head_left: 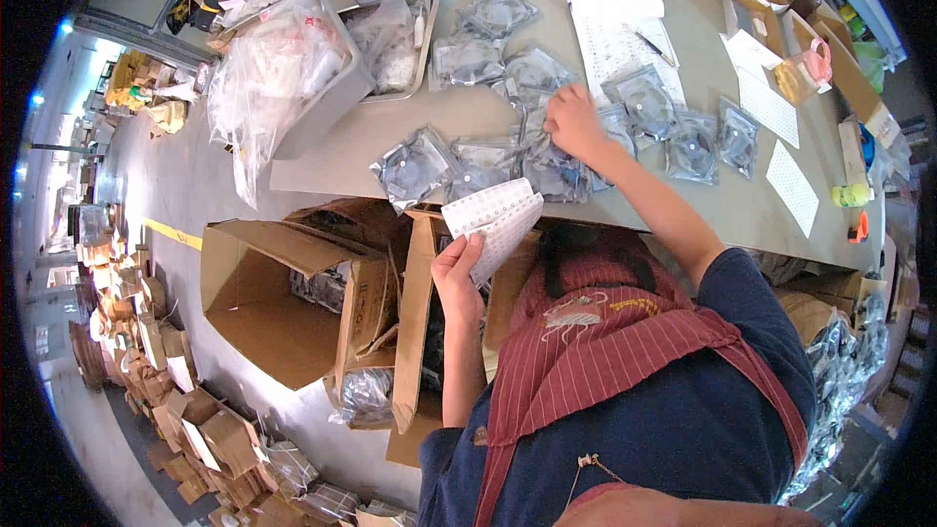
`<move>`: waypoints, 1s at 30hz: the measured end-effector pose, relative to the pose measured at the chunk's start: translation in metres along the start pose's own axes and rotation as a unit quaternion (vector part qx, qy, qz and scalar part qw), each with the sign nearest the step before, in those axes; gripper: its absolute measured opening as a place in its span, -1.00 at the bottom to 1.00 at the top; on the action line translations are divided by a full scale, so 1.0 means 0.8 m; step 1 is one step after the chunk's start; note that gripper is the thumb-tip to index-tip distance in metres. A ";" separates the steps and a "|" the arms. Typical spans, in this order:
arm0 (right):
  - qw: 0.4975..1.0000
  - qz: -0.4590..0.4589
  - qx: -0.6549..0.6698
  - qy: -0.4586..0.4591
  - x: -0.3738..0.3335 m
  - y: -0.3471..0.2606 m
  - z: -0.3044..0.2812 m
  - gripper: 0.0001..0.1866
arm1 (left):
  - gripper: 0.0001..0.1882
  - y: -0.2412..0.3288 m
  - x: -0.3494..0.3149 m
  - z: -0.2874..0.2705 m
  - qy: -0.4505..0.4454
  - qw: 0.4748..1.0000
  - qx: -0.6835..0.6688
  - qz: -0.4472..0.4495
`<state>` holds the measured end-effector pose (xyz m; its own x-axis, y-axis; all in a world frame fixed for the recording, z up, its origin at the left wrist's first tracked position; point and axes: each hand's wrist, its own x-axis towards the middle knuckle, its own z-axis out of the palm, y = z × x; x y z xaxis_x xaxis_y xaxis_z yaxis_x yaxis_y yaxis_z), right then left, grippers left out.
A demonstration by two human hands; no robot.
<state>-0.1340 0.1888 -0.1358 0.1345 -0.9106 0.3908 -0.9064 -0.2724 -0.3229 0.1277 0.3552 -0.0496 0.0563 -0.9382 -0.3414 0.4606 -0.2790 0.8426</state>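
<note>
My left hand (457, 268) is closed on a folded white label sheet (498, 220) printed with rows of small round marks, held at the table's near edge. My right hand (574, 122) reaches over the middle of the table, its fingers bent together and touching the bagged parts below. Whatever those fingers hold is too small or hidden to make out. Around it lie several clear silvery bags with dark coiled parts inside, such as one bag (415, 168) at the left, another (691, 146) to the right, and one (498, 13) farther back.
Beyond the bags lies a paper pad (625, 34) with a pen (656, 47) on it. A grey bin (337, 98) full of plastic bags stands at left. Open cartons (273, 332) sit below the table. More label sheets (793, 188) and an orange tape roll (858, 227) lie right.
</note>
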 end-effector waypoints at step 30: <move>0.916 -0.189 0.336 -0.113 -0.046 -0.135 -0.120 -0.68 | -0.77 0.019 -0.004 0.024 -0.106 0.970 0.214 0.039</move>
<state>-0.0798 0.2813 -0.0328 0.5357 -0.7325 0.4200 -0.3368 -0.6415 -0.6892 0.1178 0.3502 -0.0276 -0.1286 -0.9683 -0.2143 0.0492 -0.2220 0.9738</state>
